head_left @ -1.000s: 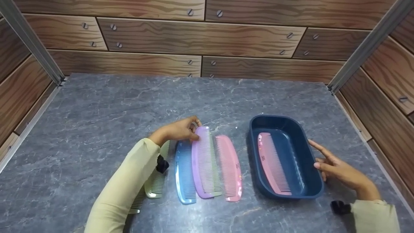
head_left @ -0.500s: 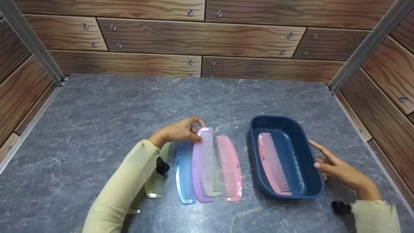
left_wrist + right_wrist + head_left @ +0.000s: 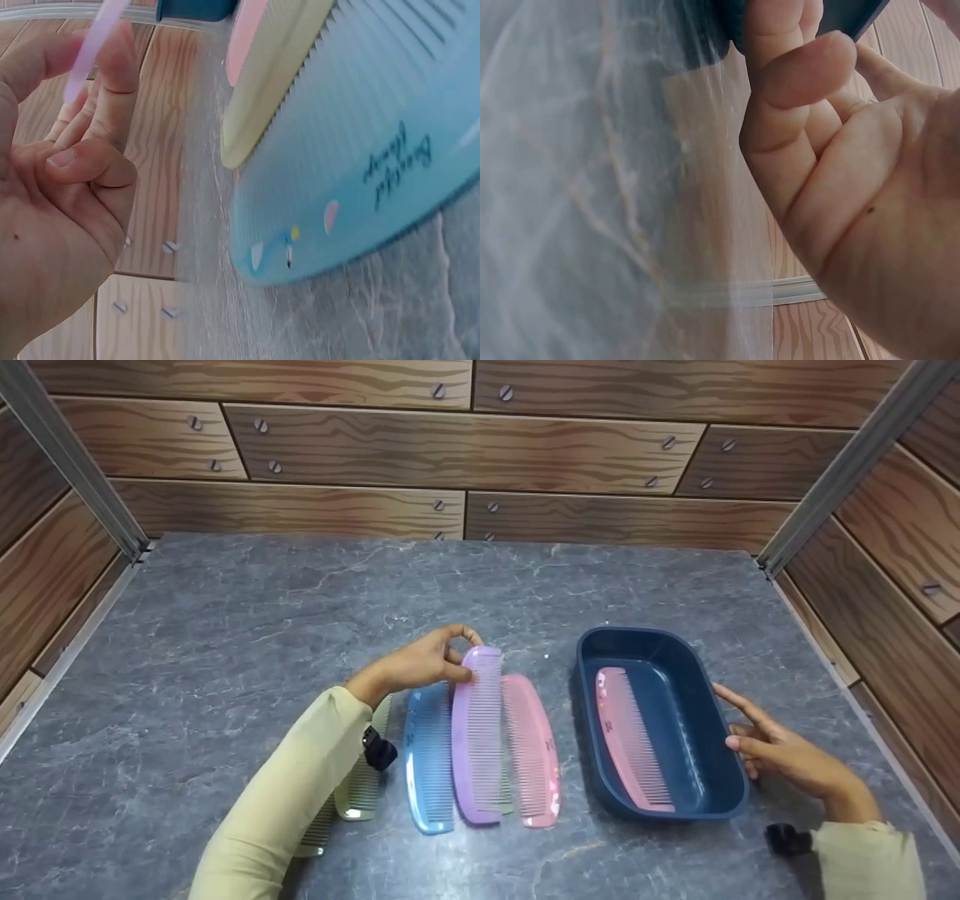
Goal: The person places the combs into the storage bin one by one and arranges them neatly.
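Note:
My left hand [image 3: 420,661] pinches a purple comb [image 3: 474,742] by its upper end, thumb on the near side. In the left wrist view the purple comb [image 3: 96,49] stands raised off the table between thumb and fingers. Below it lies a green comb [image 3: 274,82], mostly hidden in the head view. A blue comb [image 3: 427,765] lies to its left and a pink comb [image 3: 534,754] to its right. My right hand [image 3: 795,761] touches the outer right wall of a dark blue tub [image 3: 589,735], index finger stretched along it. Another pink comb [image 3: 630,742] lies inside the tub.
More green combs [image 3: 360,791] lie partly under the left sleeve [image 3: 289,787]. The grey marbled tabletop [image 3: 315,592] is bounded by wood-patterned walls [image 3: 465,450] at the back and sides, with metal posts [image 3: 840,472] in the corners.
The left hand has shifted slightly right, with the purple comb lifted and moved over the green one, covering more of it. The right hand and tub stay put.

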`<state>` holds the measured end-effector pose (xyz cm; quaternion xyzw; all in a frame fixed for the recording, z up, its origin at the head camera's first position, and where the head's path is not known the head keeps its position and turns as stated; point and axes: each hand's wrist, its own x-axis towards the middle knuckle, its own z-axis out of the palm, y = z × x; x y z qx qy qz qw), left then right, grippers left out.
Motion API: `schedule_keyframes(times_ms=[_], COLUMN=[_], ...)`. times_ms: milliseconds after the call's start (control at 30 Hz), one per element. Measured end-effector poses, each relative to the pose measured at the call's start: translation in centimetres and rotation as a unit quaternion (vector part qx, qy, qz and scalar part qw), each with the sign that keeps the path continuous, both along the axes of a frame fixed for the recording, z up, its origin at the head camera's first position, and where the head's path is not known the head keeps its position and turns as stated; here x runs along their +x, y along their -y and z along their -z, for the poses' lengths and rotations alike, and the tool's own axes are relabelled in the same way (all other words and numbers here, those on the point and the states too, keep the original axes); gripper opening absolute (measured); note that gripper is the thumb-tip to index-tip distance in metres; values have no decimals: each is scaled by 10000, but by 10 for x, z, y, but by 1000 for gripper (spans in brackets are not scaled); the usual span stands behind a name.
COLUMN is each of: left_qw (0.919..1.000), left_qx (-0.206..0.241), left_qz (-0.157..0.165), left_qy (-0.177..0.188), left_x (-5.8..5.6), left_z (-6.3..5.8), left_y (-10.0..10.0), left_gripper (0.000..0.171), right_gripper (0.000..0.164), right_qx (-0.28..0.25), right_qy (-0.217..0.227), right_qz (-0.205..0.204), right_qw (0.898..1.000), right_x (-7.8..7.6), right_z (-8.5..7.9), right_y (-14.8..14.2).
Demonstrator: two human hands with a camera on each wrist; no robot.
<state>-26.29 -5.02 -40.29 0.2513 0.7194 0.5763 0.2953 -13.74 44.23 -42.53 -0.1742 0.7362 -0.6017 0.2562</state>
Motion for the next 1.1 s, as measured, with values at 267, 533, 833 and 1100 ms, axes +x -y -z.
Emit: schedule_keyframes(times_ms=[267,533,833,1100], left_qw=[9978,9957,9936,9928], left_qx=[472,696,870,888], left_qz=[-451,-606,-710,-687], left_qy=[89,-24,-116,-416], left_x=[2,3,0,-6], left_z=[-8,-21,-46,-69], left_y=[-6,-15,-29,-44], left_gripper=[36,39,42,42], right_gripper=[70,70,71,71], right_qx=[119,-102,54,148], right_qy=[12,23,49,0], right_qz=[63,-99,23,90], right_qw=[9999,9999,10000,9998], right_x=[0,-2,0,0], right_z=[0,1,0,-1], right_y=[1,1,0,0])
